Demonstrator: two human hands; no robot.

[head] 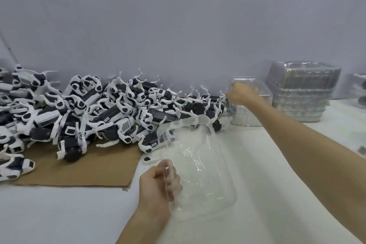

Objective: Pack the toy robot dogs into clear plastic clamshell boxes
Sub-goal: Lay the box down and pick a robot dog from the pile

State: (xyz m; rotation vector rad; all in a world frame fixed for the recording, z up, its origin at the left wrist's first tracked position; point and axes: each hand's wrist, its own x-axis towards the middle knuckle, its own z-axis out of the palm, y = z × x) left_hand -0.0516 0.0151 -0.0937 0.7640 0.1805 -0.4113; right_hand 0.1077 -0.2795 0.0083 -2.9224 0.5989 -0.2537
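My left hand grips an open clear clamshell box by its near left edge, the fingers curled round the plastic with the thumb on the outside. The box tilts up and away from my palm, its far half rising over the front edge of the heap of toy robot dogs. That heap, black and white with legs and tails sticking up, lies against the wall, partly on a sheet of brown cardboard and partly on the white table, to the left of and beyond the box I hold.

My right hand reaches far forward to a small stack of empty clamshell boxes just past the right end of the heap. The fingers lie over the top box's rim; I cannot tell whether they have closed on it. Further right stands a taller stack of clear boxes, well apart from both hands.
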